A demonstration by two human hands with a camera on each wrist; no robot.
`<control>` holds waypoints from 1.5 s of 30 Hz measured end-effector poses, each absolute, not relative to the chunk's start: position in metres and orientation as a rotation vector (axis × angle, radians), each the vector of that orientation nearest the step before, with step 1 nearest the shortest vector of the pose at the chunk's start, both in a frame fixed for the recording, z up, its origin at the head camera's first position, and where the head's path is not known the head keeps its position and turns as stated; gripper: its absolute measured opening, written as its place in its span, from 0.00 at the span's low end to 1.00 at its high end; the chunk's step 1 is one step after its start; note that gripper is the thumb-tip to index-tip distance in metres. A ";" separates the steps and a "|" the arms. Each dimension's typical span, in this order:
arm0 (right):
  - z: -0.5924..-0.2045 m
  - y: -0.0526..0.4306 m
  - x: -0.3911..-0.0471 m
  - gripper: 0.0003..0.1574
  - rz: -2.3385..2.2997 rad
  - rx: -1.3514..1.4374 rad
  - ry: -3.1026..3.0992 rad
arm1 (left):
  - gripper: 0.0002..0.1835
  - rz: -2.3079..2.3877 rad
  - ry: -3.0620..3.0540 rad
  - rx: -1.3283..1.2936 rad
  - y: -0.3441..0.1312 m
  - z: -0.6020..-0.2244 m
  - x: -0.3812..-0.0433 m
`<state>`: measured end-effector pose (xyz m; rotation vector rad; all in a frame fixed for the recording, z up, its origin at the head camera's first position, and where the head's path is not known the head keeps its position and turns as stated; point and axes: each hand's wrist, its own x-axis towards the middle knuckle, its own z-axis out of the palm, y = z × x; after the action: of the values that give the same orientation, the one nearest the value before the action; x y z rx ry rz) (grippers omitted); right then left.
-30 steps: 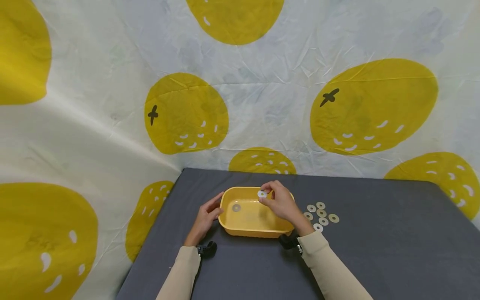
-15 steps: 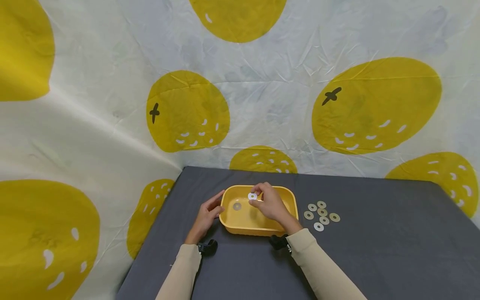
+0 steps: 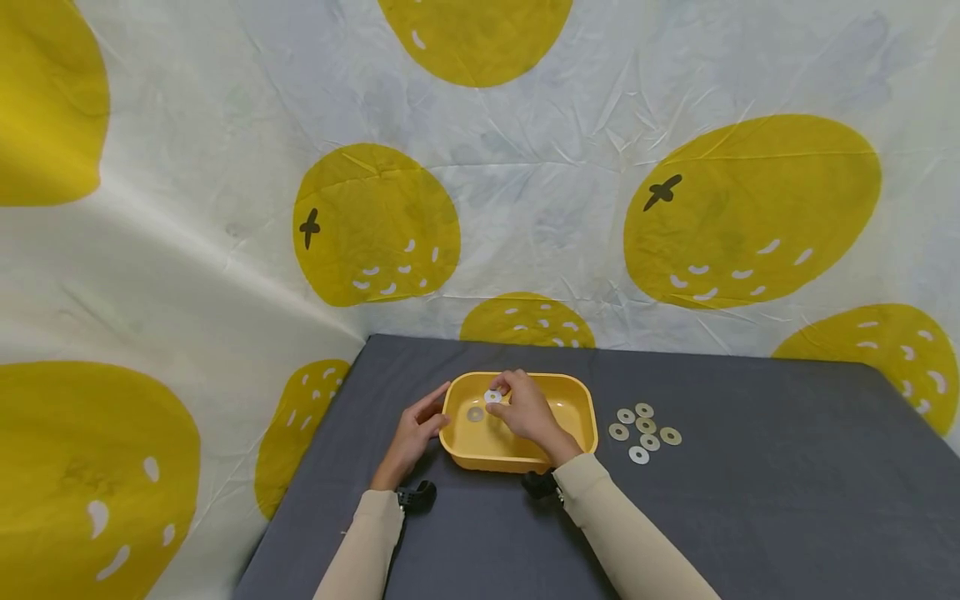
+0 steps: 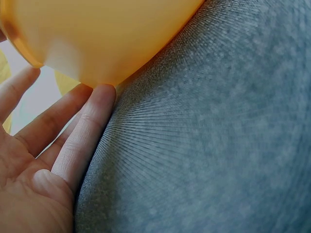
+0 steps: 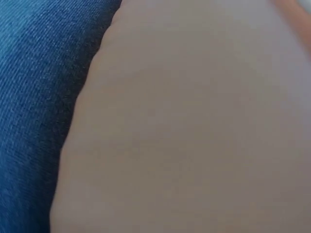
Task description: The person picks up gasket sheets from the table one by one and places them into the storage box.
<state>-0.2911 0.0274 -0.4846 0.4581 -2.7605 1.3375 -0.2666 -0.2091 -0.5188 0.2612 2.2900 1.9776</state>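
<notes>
Basin [image 3: 480, 463]: yellow, oblong with rounded corners, standing on the bench [image 3: 787, 483] toward its left part, between the two hands.
Left hand [image 3: 408, 437]: at the basin's left end, thumb at the rim; the wrist view shows its fingers [image 4: 90, 121] fairly straight and spread, tips touching the outside of the basin.
Right hand [image 3: 525, 410]: reaching over the near rim, above the inside of the basin; its grip is narrow, thumb and fingertips pinching one flat ring.
Pinched ring [image 3: 487, 397]: pale, with a round hole, facing the head camera; inside the basin's outline, over its left half. Whether it touches the floor of the basin cannot be told.
Lying ring [image 3: 470, 415]: flat on the basin floor, near the left end, just beside the pinched one.
Loose rings [image 3: 641, 426]: seven, on the bench to the right of the basin, in a close cluster; some whitish, some duller and yellowish.
Wrists: black bands [image 3: 417, 496] below beige sleeves [image 3: 637, 533].
Backdrop [image 3: 540, 200]: white, creased cloth with large yellow fruit shapes.
Right wrist view: mostly a blurred pale surface [image 5: 184, 126] beside ribbed blue-looking cloth [image 5: 39, 107]; fingertips cannot be made out.
</notes>
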 end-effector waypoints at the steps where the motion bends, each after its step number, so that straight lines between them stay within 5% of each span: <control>1: -0.485 0.027 -0.291 0.14 1.336 0.449 -2.763 | 0.33 1.978 2.290 0.256 -0.210 -0.522 -0.269; 45: -0.497 0.015 -0.299 0.17 1.215 0.310 -2.914 | 0.33 1.999 2.325 0.218 -0.209 -0.538 -0.278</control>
<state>-0.2989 0.0154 -0.4970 0.3099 -2.9143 1.2148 -0.2782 -0.2093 -0.5380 0.2179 2.3252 1.9992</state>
